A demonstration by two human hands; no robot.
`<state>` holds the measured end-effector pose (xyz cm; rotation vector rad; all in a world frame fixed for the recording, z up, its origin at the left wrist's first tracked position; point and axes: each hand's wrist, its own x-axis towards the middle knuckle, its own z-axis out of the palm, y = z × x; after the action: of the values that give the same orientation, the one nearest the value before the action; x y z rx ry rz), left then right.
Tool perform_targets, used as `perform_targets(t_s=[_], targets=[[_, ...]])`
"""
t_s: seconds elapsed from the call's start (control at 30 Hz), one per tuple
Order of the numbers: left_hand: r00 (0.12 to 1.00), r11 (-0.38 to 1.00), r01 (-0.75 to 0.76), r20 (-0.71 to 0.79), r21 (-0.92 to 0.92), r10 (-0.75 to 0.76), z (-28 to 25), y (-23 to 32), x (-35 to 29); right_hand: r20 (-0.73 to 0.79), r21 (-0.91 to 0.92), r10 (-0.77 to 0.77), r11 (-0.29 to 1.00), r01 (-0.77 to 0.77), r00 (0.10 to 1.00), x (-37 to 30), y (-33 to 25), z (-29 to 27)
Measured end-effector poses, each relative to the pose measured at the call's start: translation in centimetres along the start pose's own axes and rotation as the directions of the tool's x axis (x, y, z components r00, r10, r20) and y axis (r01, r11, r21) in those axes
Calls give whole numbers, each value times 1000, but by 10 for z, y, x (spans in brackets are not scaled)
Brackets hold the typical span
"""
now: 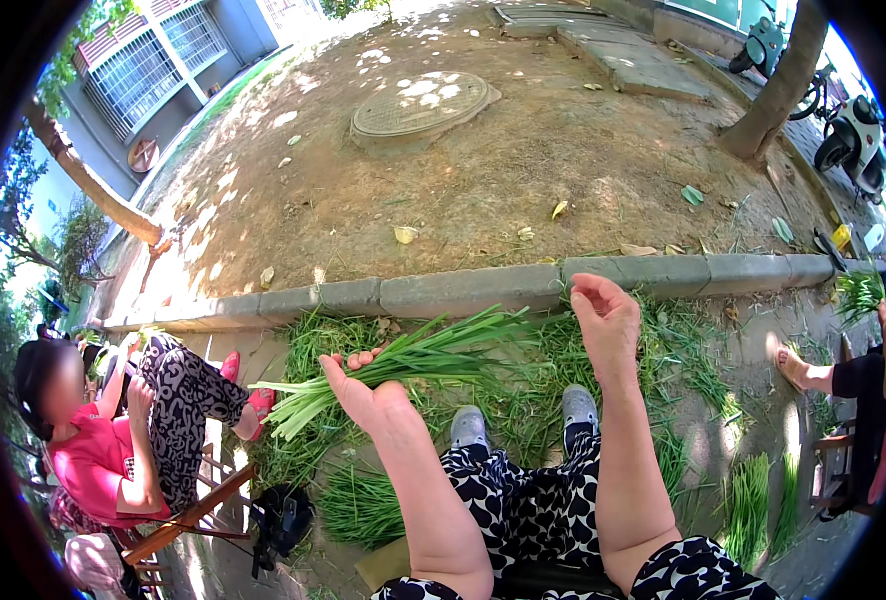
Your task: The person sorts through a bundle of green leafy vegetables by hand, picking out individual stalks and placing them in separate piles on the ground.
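My left hand point(361, 390) is wrapped round a bunch of garlic chives point(433, 350). Pale stem ends stick out to the left of it and the green leaves fan out to the right. Raised to the right of the leaf tips, apart from the bunch, is my right hand point(608, 315). Its fingers are curled toward the thumb in a pinch; whatever they may hold is too small to make out. Below my left forearm lies a pile of chives point(363, 505). Loose green leaves point(533, 400) litter the ground around my shoes.
A low stone curb point(473, 290) runs across in front, with bare soil and a round manhole cover point(423, 108) beyond. People sit on both sides: one in a pink top point(98, 465) at left, another at right holding chives point(860, 291). More chives point(748, 505) lie at lower right.
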<state>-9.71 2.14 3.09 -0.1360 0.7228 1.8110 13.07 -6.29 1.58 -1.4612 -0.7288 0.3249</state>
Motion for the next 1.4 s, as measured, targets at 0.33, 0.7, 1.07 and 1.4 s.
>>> perform_targets(t_s=[0.33, 0.7, 1.07, 1.4], targets=[[999, 998, 48, -8, -33, -48, -4, 2, 8, 608, -205, 70, 976, 72, 791, -16, -6, 6], [989, 988, 147, 0, -52, -147, -8, 3, 16, 558, -592, 92, 741, 318, 824, -21, -2, 29], [983, 978, 183, 5, -102, -184, -10, 3, 20, 589, -19, 371, 894, -447, 718, -8, -14, 11], [979, 969, 196, -19, -153, -201, -9, 9, 20, 409, -497, 148, 864, 84, 901, -5, 13, -4]])
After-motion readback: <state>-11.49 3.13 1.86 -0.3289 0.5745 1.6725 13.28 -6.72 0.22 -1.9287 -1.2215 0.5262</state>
